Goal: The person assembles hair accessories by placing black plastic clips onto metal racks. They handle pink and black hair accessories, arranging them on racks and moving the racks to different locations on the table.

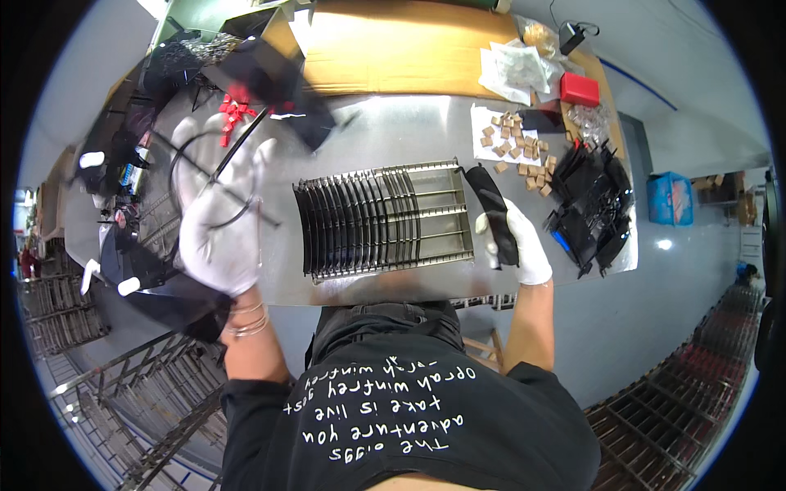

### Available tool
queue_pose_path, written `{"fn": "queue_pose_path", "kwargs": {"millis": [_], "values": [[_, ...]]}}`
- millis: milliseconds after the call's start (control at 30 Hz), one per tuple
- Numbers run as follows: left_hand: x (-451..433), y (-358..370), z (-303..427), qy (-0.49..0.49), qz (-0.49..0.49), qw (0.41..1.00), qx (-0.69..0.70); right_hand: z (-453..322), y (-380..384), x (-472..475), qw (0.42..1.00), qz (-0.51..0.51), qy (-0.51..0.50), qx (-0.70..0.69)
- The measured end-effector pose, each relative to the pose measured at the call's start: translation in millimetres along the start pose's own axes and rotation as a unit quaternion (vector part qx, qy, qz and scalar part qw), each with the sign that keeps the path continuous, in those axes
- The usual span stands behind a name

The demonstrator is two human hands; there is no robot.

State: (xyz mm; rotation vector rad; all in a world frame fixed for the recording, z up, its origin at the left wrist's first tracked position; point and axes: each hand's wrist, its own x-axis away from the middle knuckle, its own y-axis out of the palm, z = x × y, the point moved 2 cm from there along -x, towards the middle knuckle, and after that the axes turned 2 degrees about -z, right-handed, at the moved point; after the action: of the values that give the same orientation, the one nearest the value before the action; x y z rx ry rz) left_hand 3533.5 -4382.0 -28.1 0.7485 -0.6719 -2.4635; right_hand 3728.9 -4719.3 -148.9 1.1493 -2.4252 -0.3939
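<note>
My right hand (527, 245), in a white glove, holds a curved black strip (494, 215) upright at the right end of a metal slotted rack (463, 202). Several similar curved black strips (350, 227) stand side by side in the rack's left and middle slots. My left hand (218, 239), also white-gloved, is left of the rack with its fingers spread. A blurred black ring with crossing rods (245, 138) overlaps this hand and partly hides it; it resembles a fan, but I cannot tell for sure.
Small tan blocks (506, 138) lie on and beside white paper. A pile of black parts (595, 208) sits at the right table edge. Beyond are a red box (579, 89), plastic bags (513, 67) and cardboard (405, 49). Red pieces (230, 116) lie past my left hand.
</note>
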Motion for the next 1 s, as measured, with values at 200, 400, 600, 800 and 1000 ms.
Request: {"fn": "queue_pose_path", "kwargs": {"millis": [200,400,600,800,1000], "values": [[17.3,4.3,13.9,-0.019,0.061,0.993,-0.098,40.3,19.1,-64.8,0.990,-0.013,0.135,0.040],[27.6,2.4,12.8,0.024,0.030,0.984,-0.172,45.2,49.8,-87.6,0.938,0.004,0.034,0.345],[43.6,15.2,-19.2,0.043,0.086,0.958,-0.270,10.1,83.4,-56.9,0.759,0.057,-0.189,0.620],[49.8,55.7,-41.5,-0.190,0.091,0.962,-0.171,-16.3,107.7,-36.2,0.988,-0.123,-0.080,0.048],[39.4,9.1,18.8,-0.206,0.057,0.977,-0.017,18.9,14.3,-51.0,0.993,0.002,0.101,-0.053]]}}
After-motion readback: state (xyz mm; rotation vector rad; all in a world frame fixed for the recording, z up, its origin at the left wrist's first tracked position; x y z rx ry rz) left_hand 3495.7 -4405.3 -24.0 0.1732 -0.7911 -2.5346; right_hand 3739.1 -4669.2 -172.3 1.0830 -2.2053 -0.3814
